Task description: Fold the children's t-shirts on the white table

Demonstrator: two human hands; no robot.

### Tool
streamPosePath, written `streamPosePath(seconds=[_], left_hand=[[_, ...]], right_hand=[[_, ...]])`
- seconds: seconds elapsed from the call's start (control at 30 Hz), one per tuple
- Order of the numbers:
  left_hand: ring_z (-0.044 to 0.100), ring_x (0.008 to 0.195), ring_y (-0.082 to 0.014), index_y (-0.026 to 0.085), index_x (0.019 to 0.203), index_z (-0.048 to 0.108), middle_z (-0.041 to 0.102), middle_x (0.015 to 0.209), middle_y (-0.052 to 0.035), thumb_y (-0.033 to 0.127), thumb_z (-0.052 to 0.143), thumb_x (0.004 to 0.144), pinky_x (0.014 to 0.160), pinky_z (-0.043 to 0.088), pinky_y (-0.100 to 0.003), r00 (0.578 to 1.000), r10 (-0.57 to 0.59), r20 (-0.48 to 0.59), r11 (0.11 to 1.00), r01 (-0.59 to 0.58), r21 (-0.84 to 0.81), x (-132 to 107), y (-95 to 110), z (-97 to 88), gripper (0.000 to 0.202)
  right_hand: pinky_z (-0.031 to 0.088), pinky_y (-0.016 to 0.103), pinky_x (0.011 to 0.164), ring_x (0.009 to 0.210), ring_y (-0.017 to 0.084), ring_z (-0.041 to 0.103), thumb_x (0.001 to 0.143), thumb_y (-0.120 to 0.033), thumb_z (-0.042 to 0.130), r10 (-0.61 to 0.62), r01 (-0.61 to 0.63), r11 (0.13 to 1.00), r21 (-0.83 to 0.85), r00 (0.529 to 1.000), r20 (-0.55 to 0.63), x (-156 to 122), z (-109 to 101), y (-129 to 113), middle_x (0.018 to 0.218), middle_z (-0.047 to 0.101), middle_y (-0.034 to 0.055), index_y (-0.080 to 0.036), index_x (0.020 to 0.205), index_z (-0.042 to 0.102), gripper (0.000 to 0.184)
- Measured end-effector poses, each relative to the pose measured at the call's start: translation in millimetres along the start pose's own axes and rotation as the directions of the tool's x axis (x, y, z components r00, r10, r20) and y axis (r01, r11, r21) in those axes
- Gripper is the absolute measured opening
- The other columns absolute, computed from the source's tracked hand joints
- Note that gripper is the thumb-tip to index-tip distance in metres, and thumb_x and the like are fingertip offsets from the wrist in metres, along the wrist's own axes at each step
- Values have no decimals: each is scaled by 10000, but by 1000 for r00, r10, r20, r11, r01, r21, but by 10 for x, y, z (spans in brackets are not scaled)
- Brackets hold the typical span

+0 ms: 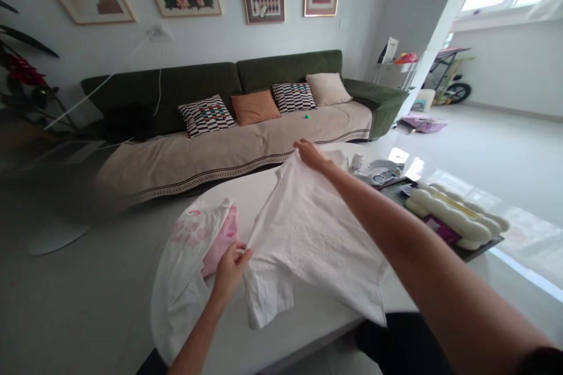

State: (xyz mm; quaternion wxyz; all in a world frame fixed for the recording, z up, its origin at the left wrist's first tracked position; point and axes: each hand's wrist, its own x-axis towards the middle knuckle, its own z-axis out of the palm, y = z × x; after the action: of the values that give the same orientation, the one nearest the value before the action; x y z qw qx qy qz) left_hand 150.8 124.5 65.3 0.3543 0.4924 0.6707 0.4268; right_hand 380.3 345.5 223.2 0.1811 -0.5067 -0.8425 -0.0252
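Standing here I can read nothing: the pink lettering under a small rainbow on the white cotton garment (187, 234), lying at the left of the white tabletop (246, 187), is too blurred to make out.

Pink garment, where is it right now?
In the head view, the pink garment lies on the left part of the white table, partly covered by a white printed shirt, just above the left hand that pinches the white T-shirt.

white shirt (308, 228) | pink-printed garment (193, 246) | dark green sofa (246, 79) | black-white checked cushions (206, 115)
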Motion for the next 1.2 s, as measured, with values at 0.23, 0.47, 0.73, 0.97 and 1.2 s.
streamPosePath(seconds=[0.23, 0.47, 0.73, 0.97, 1.2], left_hand=[[593, 584, -200, 126, 813, 568, 621, 622, -46, 520, 607, 558, 526, 423, -276, 931, -319, -176, 945, 327, 17, -42, -910, 195, 471], [558, 587, -177, 141, 692, 574, 603, 596, -18, 428, 587, 607, 547, 378, -238, 978, -196, -76, 948, 209, 241, -161, -1077, 206, 300], [490, 526, -140, 163, 583, 548, 512, 504, 16, 349, 534, 660, 509, 306, -212, 984, -135, -114, 885, 172, 433, -198, -989, 190, 201], [572, 607, -191, 113, 652, 611, 609, 577, -37, 454, 602, 630, 509, 372, -233, 941, -334, -47, 929, 338, 154, -487, -930, 301, 342], [617, 827, -202, 103, 892, 623, 670, 901, -102, 259, 671, 617, 688, 474, -259, 941, -338, 31, 921, 338, -192, -709, -903, 327, 319]], right_hand=[[375, 326, 935, 1189, 225, 418, 800, -160, 464, -90, 25, 976, 216, 951, 295, -1375, 1413, -644, 1410, 270, 129, -168, 1268, 432, 468], [123, 594, 990, 1327, 281, 83, 870, -414, 359, -31, -86, 968, 235, 891, 453, -2821, 1821, -684, 1450, 181, 28, -350, 1352, 255, 496], [158, 610, 962, 1323, 269, 124, 860, -473, 329, 300, -311, 950, -29, 881, 366, -3428, 1529, 531, 1440, 215, 9, -369, 1351, 235, 510], [403, 258, 829, 964, 170, 560, 811, -263, 423, 518, -560, 818, 129, 816, 255, -3398, 1452, 722, 1034, 616, 105, -136, 1081, 565, 331], [386, 232, 616, 776, 164, 589, 819, -350, 418, 703, -729, 680, 79, 679, 209, -2978, 1604, 726, 861, 635, 88, -142, 950, 581, 295]])
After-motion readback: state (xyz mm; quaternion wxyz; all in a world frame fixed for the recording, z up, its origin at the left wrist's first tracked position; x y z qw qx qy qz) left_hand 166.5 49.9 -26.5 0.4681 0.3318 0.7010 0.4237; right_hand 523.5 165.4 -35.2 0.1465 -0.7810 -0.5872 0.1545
